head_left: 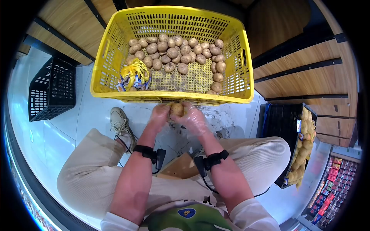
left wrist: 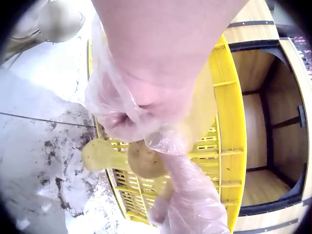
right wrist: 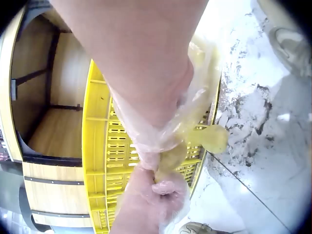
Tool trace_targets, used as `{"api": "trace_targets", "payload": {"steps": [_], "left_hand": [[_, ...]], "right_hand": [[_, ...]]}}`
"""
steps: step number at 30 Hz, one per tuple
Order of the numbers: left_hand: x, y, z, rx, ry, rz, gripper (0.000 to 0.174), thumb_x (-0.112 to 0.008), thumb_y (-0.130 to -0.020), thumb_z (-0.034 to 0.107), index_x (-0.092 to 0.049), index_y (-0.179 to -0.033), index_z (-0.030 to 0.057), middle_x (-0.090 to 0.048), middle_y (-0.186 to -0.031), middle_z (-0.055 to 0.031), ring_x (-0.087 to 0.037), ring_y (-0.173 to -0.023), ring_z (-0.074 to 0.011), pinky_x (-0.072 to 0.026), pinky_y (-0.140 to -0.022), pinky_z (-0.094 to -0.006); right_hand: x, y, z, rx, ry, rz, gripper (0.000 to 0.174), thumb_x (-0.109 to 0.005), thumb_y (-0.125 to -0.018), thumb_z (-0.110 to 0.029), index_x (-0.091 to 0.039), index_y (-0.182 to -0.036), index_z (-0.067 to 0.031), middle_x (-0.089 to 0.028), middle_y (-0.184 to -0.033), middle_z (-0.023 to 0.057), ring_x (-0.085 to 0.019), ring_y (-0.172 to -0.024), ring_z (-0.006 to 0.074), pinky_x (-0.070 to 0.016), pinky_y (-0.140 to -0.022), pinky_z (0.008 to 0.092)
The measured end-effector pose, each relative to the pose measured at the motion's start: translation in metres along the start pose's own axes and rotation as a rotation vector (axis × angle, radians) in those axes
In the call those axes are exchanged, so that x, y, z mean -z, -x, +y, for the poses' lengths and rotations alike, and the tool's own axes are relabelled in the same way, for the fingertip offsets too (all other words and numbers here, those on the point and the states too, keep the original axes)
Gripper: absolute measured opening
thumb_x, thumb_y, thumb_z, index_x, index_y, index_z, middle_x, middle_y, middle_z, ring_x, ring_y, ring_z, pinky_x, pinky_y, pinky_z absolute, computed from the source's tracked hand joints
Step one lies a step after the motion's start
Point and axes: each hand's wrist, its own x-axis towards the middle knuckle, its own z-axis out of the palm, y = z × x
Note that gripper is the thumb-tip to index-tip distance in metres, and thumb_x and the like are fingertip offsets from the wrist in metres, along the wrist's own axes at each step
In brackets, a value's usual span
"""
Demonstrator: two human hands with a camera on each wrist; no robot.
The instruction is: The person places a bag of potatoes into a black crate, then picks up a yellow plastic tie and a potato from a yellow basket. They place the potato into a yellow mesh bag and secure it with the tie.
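In clear plastic gloves, the left hand (head_left: 158, 115) and right hand (head_left: 192, 118) meet just in front of the yellow crate (head_left: 171, 94). Both grip a yellow net bag (left wrist: 115, 159) with curled fingers. A brown potato (head_left: 177, 109) sits between the hands, and the left wrist view shows it bare of net on that side. Lower in the net hangs another potato (right wrist: 214, 138), seen through the yellow mesh. Fingertips of the two hands come together beside the upper potato; gloves and wrists hide part of the grip.
Inside the crate lie many loose potatoes (head_left: 168, 50) and a bundle of yellow nets (head_left: 135, 72) with labels. A black crate (head_left: 58, 89) stands at left. Netted potatoes (head_left: 304, 146) fill another black crate at right. Wooden cabinets (head_left: 308, 77) flank the yellow crate.
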Motion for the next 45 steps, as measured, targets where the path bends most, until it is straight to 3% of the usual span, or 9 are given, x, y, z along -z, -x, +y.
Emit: {"api": "trace_targets", "payload": {"steps": [5,12,17,21,24,26,33,39,45], "left_hand": [[0.004,-0.02,-0.008,0.02,-0.152,0.041,0.031,-0.057,-0.094,0.026,-0.064,-0.113,0.0038,-0.065,-0.089,-0.0052,-0.06,-0.069,-0.0137,-0.046,-0.053,-0.0281],[0.001,-0.011,-0.01,0.002,-0.095,0.06,0.037,-0.06,-0.093,0.03,-0.063,-0.119,0.0039,-0.066,-0.089,-0.0039,-0.06,-0.071,-0.0116,-0.0457,-0.056,-0.0253],[0.006,-0.011,-0.002,-0.175,-0.165,-0.13,0.034,-0.069,-0.09,0.033,-0.07,-0.106,0.0028,-0.067,-0.09,-0.0029,-0.06,-0.069,-0.0116,-0.0463,-0.054,-0.0254],[0.001,-0.004,0.002,-0.009,-0.125,-0.257,0.035,-0.071,-0.088,0.03,-0.072,-0.1,-0.0033,-0.071,-0.088,-0.0081,-0.06,-0.076,-0.0138,-0.049,-0.069,-0.0287],[-0.003,0.007,0.017,-0.049,-0.366,-0.07,0.033,-0.071,-0.087,0.027,-0.071,-0.098,-0.0034,-0.072,-0.093,-0.0096,-0.062,-0.077,-0.015,-0.049,-0.07,-0.0313],[0.0,-0.005,0.005,-0.079,-0.296,0.086,0.039,-0.072,-0.086,0.033,-0.069,-0.103,-0.0028,-0.066,-0.084,-0.0102,-0.059,-0.064,-0.0184,-0.049,-0.052,-0.0356],[0.002,-0.006,0.009,-0.122,-0.635,0.005,0.039,-0.07,-0.086,0.032,-0.068,-0.1,-0.0039,-0.064,-0.076,-0.0108,-0.058,-0.059,-0.0205,-0.0476,-0.05,-0.0351],[0.009,-0.019,-0.015,-0.073,-0.545,0.07,0.034,-0.069,-0.086,0.032,-0.069,-0.093,-0.0004,-0.063,-0.074,-0.0073,-0.054,-0.056,-0.0168,-0.0437,-0.048,-0.0333],[-0.005,0.002,0.006,0.082,-0.163,-0.109,0.026,-0.062,-0.089,0.031,-0.071,-0.093,0.0066,-0.06,-0.072,-0.0005,-0.044,-0.051,-0.0106,-0.0363,-0.045,-0.0268]], "right_hand": [[-0.004,-0.004,0.002,0.193,0.247,0.012,0.077,-0.074,-0.073,-0.046,-0.05,-0.139,-0.0146,-0.07,-0.094,0.0231,-0.068,-0.088,0.038,-0.0546,-0.081,0.0436],[0.004,0.0,-0.008,0.083,0.287,-0.075,0.079,-0.073,-0.074,-0.04,-0.045,-0.145,-0.0197,-0.07,-0.099,0.0217,-0.068,-0.091,0.0358,-0.0543,-0.083,0.0416],[0.013,0.002,-0.009,0.05,0.192,-0.102,0.059,-0.065,-0.082,-0.029,-0.052,-0.137,-0.0117,-0.069,-0.096,0.024,-0.067,-0.092,0.038,-0.0529,-0.082,0.0431],[-0.001,-0.001,0.011,0.105,0.087,-0.093,0.046,-0.062,-0.084,-0.022,-0.059,-0.128,-0.0094,-0.069,-0.099,0.0242,-0.066,-0.096,0.0388,-0.0517,-0.084,0.043],[0.002,-0.003,0.014,-0.011,-0.01,-0.012,0.042,-0.066,-0.082,-0.025,-0.064,-0.12,-0.008,-0.067,-0.108,0.0239,-0.065,-0.101,0.0382,-0.0502,-0.089,0.0434],[0.005,-0.006,0.013,-0.004,0.144,0.082,0.039,-0.063,-0.083,-0.023,-0.064,-0.118,-0.0064,-0.067,-0.104,0.0258,-0.065,-0.1,0.0411,-0.0511,-0.088,0.0447],[0.008,-0.01,0.018,-0.205,0.216,-0.026,0.04,-0.066,-0.08,-0.028,-0.067,-0.114,-0.0045,-0.066,-0.109,0.027,-0.064,-0.103,0.0412,-0.0512,-0.09,0.0456],[-0.004,-0.021,0.039,-0.228,0.281,0.012,0.043,-0.067,-0.079,-0.037,-0.071,-0.1,0.0005,-0.068,-0.102,0.0269,-0.066,-0.098,0.0414,-0.0526,-0.086,0.0452],[0.005,-0.019,0.009,-0.252,0.346,-0.142,0.058,-0.064,-0.082,-0.051,-0.07,-0.099,0.0033,-0.068,-0.099,0.0266,-0.067,-0.094,0.0403,-0.0526,-0.081,0.0451]]}}
